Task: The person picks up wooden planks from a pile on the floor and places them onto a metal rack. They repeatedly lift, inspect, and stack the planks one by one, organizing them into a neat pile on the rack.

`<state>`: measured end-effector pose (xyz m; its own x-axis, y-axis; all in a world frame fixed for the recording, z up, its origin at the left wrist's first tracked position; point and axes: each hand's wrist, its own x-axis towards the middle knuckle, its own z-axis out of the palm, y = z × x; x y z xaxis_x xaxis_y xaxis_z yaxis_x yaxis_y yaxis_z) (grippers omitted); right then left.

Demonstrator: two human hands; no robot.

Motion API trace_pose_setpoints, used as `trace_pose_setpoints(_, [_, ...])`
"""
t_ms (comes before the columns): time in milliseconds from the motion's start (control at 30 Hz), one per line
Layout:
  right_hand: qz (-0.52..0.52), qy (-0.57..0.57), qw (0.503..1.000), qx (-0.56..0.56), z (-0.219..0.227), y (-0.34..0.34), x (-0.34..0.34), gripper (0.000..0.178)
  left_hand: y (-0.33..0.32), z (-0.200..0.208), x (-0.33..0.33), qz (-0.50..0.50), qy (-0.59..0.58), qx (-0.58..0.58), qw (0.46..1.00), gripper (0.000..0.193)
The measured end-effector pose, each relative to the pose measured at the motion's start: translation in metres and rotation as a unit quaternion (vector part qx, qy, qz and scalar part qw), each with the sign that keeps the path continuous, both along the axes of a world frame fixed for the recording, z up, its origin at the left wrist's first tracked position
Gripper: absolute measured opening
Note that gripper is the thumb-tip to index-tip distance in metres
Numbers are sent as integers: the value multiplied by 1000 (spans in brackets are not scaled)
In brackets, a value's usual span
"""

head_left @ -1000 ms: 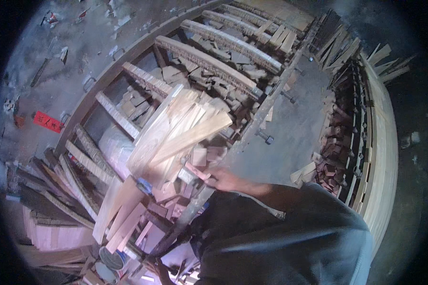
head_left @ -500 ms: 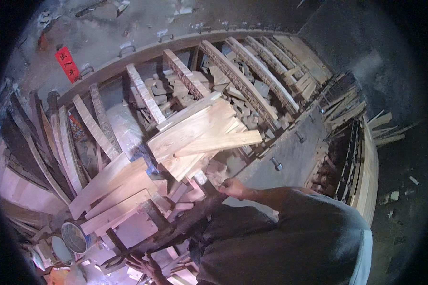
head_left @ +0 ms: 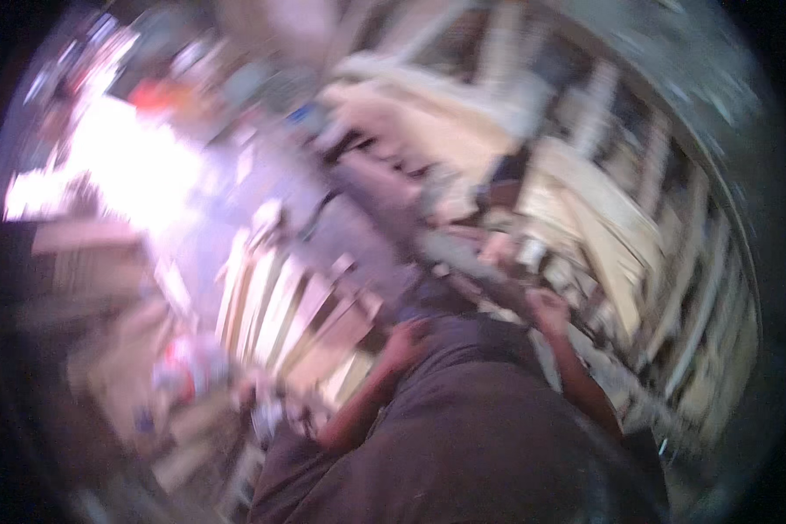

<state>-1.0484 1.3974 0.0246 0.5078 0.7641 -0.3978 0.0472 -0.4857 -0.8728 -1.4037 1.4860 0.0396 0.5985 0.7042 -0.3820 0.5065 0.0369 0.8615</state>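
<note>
Motion blurs the whole view. My left hand (head_left: 408, 341) is low beside my dark trousers, next to a row of upright-looking pale wood strips (head_left: 271, 301) on the left. My right hand (head_left: 548, 307) is on the other side of my body, near small wood offcuts (head_left: 572, 278) and a stack of pale boards (head_left: 596, 231). The fingers of both hands are smeared, and nothing shows clearly in either one.
Long wooden slats (head_left: 686, 279) run across the frame at the right. More pale boards (head_left: 437, 118) lie ahead. A red-and-white bundle (head_left: 188, 367) sits among wood pieces at the lower left. Strong light washes out the upper left.
The view has swung to the left, so the slatted frame now lies at the right. My left hand has come back from the dark bar area to beside my body.
</note>
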Motion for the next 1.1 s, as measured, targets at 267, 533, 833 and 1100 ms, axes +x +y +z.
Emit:
trace_pose_setpoints(267, [182,-256,949,-20,3,1,51,31,-113,-8,34,264,-10,-173,949,64])
trace_pose_setpoints(533, [227,-230,946,34,-27,2,84,36,-299,-67,-23,447,76,-235,860,66])
trace_pose_setpoints(833, [230,-328,916,16,-24,-1,72,46,-327,-93,-120,588,129,-227,766,67])
trace_pose_setpoints(1100, [200,-553,809,24,37,-18,-6,47,-262,-153,-265,659,97,-181,724,62])
